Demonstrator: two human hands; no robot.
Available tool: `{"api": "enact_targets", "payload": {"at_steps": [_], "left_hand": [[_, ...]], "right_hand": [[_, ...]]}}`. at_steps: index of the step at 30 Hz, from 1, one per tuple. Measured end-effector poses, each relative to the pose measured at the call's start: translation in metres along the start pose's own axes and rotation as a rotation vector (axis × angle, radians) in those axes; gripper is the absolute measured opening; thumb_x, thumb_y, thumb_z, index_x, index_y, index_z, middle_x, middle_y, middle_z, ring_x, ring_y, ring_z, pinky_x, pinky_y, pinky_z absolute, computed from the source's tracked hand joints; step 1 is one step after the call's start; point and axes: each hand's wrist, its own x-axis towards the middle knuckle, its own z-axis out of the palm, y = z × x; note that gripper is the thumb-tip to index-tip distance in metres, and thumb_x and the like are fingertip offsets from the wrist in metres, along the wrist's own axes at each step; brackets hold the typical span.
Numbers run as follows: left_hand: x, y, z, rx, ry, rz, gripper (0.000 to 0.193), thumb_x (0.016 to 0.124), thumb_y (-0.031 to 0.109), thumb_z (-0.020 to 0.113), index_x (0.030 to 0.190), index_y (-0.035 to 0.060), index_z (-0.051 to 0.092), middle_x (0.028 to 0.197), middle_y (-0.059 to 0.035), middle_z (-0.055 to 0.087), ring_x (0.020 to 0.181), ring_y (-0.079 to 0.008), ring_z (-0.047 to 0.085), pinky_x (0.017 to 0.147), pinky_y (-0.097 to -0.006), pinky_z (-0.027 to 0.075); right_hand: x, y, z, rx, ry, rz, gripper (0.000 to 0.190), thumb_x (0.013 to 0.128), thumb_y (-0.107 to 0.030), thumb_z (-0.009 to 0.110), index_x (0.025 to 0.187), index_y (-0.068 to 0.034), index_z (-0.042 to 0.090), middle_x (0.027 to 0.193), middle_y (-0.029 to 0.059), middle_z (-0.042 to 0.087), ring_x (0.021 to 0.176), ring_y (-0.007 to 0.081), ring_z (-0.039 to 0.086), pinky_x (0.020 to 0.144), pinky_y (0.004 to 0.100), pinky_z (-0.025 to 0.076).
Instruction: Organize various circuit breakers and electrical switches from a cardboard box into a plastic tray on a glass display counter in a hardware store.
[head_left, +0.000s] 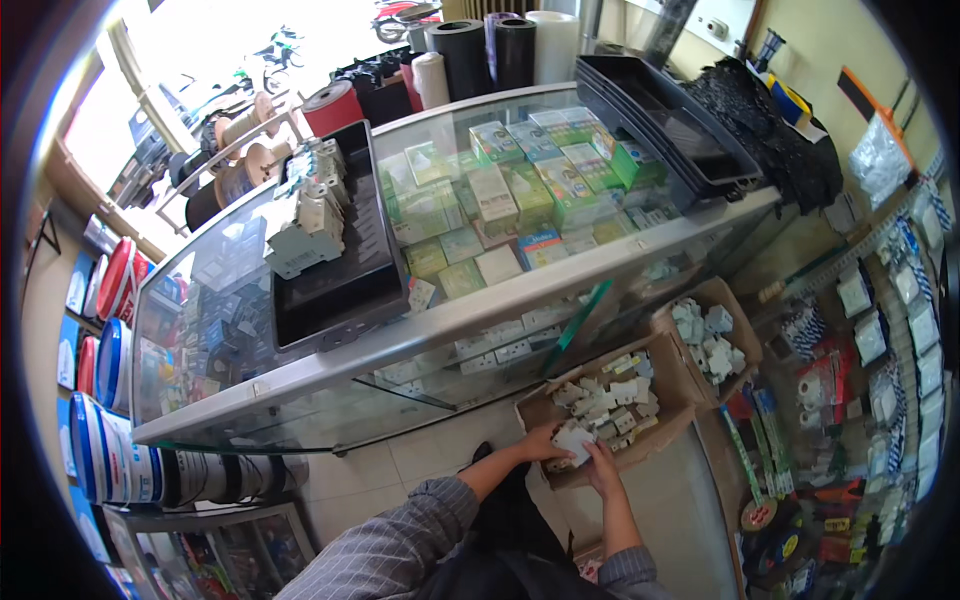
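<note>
Both hands are low over a cardboard box (670, 369) of white plastic electrical parts (616, 401), which look like circuit breakers. My left hand (543, 444) grips a white block-shaped part (576, 442) from its left side. On the right side of the same part are the fingers of my right hand (600, 462). A second, smaller cardboard box (742, 315) with more white parts (709, 341) stands behind and to the right. On the glass counter, a black plastic tray (341, 300) holds a row of white breakers (311, 217) along its left side.
A glass display counter (450, 300) with boxed goods crosses the view. Stacked black trays (667, 120) lie at its right end, near plastic rolls (455, 60). Hanging goods line a rack (870, 337) on the right. Paint buckets (112, 450) stand left.
</note>
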Motion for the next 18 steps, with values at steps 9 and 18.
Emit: {"api": "enact_targets", "payload": {"at_steps": [9,18], "left_hand": [[-0.003,-0.048,0.000,0.409,-0.055,-0.075,0.070,0.066,0.019,0.069,0.125,-0.0041,0.038,0.125,-0.0244,0.041,0.116,-0.0376,0.041,0.094,-0.0400,0.037],[0.038,-0.030,-0.003,0.801,-0.191,-0.111,0.044,0.072,0.005,0.054,0.114,-0.0053,0.046,0.116,-0.0244,0.048,0.109,-0.0337,0.048,0.088,-0.0401,0.043]], "right_hand": [[0.055,0.065,0.002,-1.088,0.316,-0.148,0.071,0.061,-0.037,0.076,0.112,0.004,0.047,0.099,0.0200,0.059,0.089,0.0285,0.060,0.077,0.0360,0.047],[0.109,0.120,-0.021,-0.927,0.584,-0.203,0.058,0.058,-0.034,0.075,0.096,0.004,0.055,0.092,0.0243,0.060,0.086,0.0389,0.058,0.075,0.0431,0.046]]}}
